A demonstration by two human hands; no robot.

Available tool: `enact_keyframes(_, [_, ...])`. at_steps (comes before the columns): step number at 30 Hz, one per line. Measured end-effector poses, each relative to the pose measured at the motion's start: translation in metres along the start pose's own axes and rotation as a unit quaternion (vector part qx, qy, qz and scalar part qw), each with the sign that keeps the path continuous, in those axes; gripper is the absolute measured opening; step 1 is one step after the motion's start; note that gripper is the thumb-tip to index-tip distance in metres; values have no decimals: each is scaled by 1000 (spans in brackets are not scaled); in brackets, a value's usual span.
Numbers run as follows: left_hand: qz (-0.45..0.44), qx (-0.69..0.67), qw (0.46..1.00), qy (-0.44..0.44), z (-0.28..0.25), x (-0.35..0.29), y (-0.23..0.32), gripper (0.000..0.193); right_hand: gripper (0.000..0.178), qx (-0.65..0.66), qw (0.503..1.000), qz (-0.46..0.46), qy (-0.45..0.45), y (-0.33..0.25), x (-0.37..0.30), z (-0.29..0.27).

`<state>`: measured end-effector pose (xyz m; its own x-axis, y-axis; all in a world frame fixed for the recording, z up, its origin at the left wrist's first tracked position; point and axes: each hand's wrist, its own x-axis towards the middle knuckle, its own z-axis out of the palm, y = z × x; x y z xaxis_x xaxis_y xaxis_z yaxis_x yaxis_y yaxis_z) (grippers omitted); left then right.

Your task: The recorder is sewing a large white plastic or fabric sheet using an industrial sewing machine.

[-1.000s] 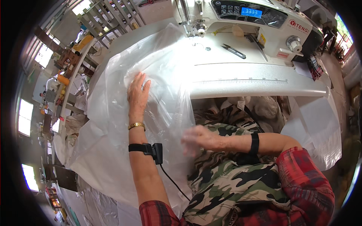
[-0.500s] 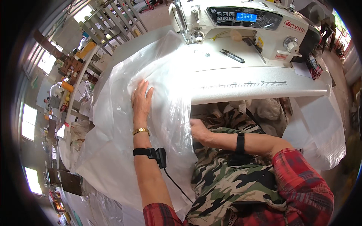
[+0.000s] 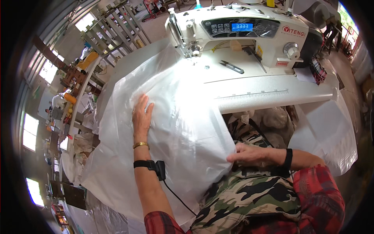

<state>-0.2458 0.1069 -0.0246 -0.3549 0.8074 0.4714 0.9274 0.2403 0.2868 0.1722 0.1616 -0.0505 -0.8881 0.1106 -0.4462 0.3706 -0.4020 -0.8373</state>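
Note:
A large sheet of translucent white plastic film [image 3: 183, 140] spreads over the left part of the table and hangs toward my lap. My left hand [image 3: 142, 117] lies flat on it, fingers stretched out and thumb apart. At the sheet's right edge, over my lap, the fingers of my right hand [image 3: 249, 153] are closed on the film; some fingertips are hidden. The film's far part reaches close to the needle area of a white sewing machine [image 3: 249, 29], where bright glare washes out detail.
On the machine bed lie black thread snips [image 3: 232, 67]. A printed ruler [image 3: 255, 94] runs along the bed's front. More white plastic film [image 3: 321, 136] hangs at the right. Metal racks [image 3: 113, 31] stand at the far left. A cable [image 3: 179, 199] trails from my left wrist strap.
My right hand has moved right, drawing the film's edge out with it over my lap. My left hand remains flat on the film, slightly nearer to me.

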Motion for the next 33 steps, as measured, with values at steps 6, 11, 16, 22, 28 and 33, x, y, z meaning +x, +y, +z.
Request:
enact_keyframes(6, [-88,-75,991,-69,-21,-4,1,38,32,-11,995,-73,-62,19,28,1])
enact_keyframes(11, [-178,-228,956,-45,-44,-38,109,35,23,46,972,-175,148,1,37,-8])
enact_keyframes(16, [-231,-390,890,-55,-47,-115,158,40,36,-148,888,-325,290,-11,29,-3])
enact_keyframes(22, [-238,-473,844,-80,-53,-170,175,43,33,-456,675,-499,295,-48,7,16])
enact_keyframes(28, [-304,-454,833,-92,-71,-187,176,21,31,-511,651,-511,230,-34,19,33])
enact_keyframes(33, [-288,-381,878,-27,-106,-185,181,12,37,-612,631,-462,119,-37,28,63])
